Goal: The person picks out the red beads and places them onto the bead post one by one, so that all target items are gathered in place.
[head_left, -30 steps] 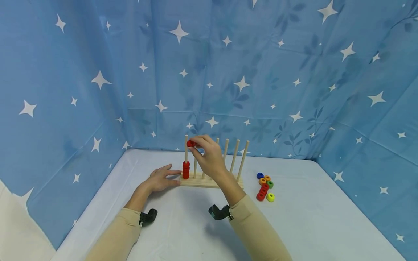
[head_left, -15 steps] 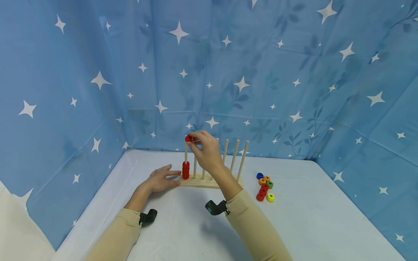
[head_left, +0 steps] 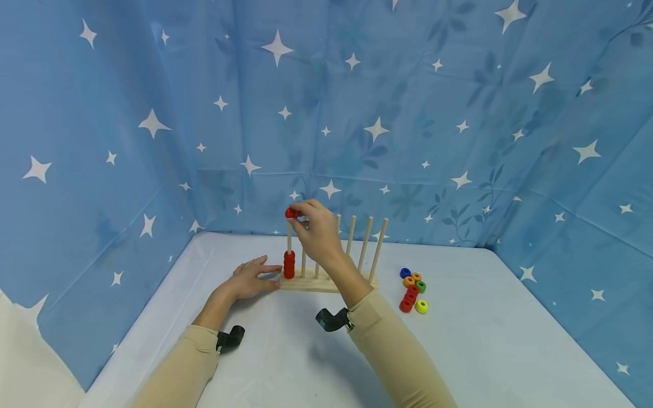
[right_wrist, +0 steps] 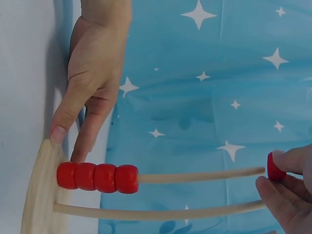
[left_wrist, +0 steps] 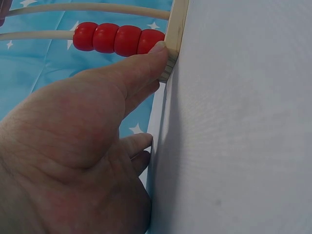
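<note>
A wooden bead stand [head_left: 316, 285] with several upright pegs stands on the table. Its leftmost peg [head_left: 289, 241] carries a stack of several red beads [right_wrist: 97, 177] at the bottom. My right hand [head_left: 321, 232] pinches one red bead [right_wrist: 276, 167] between thumb and fingers, right at that peg's tip. In the right wrist view a thin gap shows between bead and peg end [right_wrist: 253, 171]. My left hand [head_left: 250, 280] lies at the base's left end, fingers extended, its thumb [left_wrist: 156, 51] touching the base corner beside the stack.
Right of the stand lies a group of loose beads: several red beads [head_left: 410, 298], a yellow bead [head_left: 421, 306], a green bead [head_left: 420, 287], two orange beads [head_left: 409, 281] and a blue bead [head_left: 405, 273]. A blue star-patterned curtain [head_left: 326, 113] hangs behind the white table [head_left: 469, 340].
My right hand has moved slightly left and up, bringing the red bead from beside the leftmost peg to its tip. The left hand and the stand stay put.
</note>
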